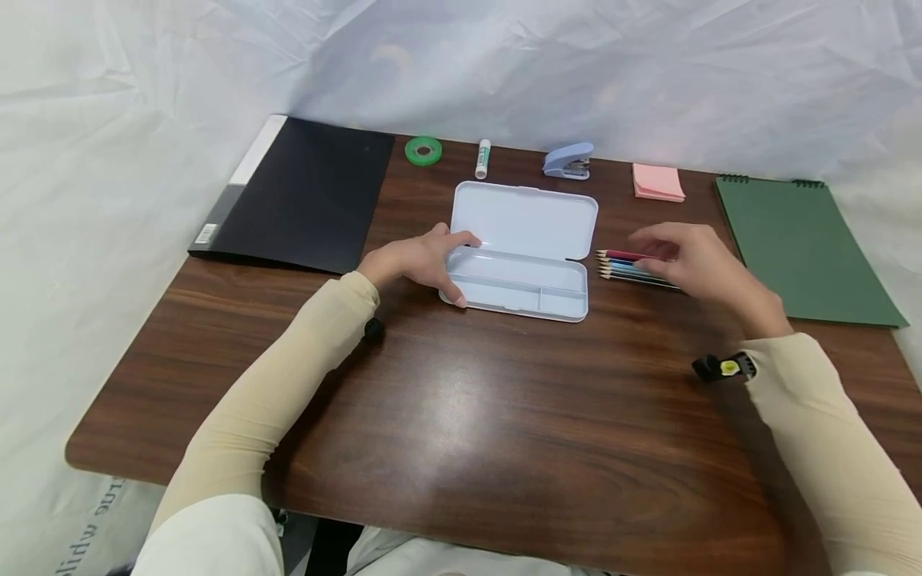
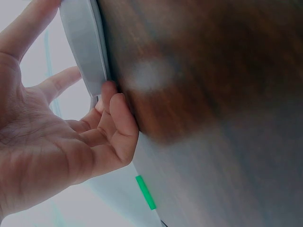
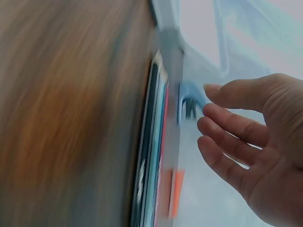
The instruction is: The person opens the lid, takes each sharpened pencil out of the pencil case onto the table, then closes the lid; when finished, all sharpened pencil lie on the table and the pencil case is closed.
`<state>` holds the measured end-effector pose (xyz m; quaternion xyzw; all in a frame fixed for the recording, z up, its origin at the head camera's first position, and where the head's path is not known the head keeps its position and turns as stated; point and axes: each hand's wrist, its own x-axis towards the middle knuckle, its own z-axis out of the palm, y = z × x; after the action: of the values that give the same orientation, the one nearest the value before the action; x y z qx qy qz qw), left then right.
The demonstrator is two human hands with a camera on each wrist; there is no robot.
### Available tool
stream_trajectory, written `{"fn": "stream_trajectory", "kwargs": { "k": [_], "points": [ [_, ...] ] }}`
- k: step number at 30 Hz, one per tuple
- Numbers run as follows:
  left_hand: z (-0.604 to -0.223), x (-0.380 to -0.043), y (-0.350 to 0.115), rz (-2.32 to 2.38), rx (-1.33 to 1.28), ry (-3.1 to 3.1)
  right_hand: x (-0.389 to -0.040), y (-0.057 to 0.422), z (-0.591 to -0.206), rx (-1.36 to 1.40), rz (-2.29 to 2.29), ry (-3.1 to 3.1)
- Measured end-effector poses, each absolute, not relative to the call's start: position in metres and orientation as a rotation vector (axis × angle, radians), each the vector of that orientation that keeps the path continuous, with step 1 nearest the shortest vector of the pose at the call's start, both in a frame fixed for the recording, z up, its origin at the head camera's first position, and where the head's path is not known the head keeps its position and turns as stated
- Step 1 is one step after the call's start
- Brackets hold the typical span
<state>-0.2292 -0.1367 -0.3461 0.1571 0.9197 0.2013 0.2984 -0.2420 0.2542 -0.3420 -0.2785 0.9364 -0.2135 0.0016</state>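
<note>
A white pencil case [image 1: 519,303] lies with its lid [image 1: 524,220] raised, its tray split into compartments. My left hand [image 1: 425,260] grips the case's left end, thumb at the near edge and a finger by the hinge side. In the left wrist view, the same hand [image 2: 61,127] spans the end of the case [image 2: 87,47]. Several coloured pencils [image 1: 621,267] lie side by side right of the case, tips toward it. Over their right ends hovers my right hand [image 1: 695,260]. The right wrist view shows that hand [image 3: 251,137] with loosely bent fingers, apart from the pencils [image 3: 152,146].
Along the back stand green tape [image 1: 423,150], a glue stick [image 1: 483,159], a blue stapler [image 1: 569,161] and pink sticky notes [image 1: 658,182]. A black folder [image 1: 310,192] lies at left, a green spiral notebook [image 1: 807,248] at right. The brown table [image 1: 403,432] extends in front.
</note>
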Motion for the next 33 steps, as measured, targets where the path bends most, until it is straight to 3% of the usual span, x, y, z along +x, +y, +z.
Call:
{"fn": "stream_trajectory", "kwargs": {
  "k": [19,33],
  "points": [
    [-0.348,-0.23,-0.135,0.519,0.419,2.455,-0.248,0.135,-0.351,-1.173,-0.731,2.452],
    [-0.346,-0.228,-0.136,0.517,0.44,2.459,-0.245,0.108,-0.35,-1.118,-0.478,2.378]
  ]
}}
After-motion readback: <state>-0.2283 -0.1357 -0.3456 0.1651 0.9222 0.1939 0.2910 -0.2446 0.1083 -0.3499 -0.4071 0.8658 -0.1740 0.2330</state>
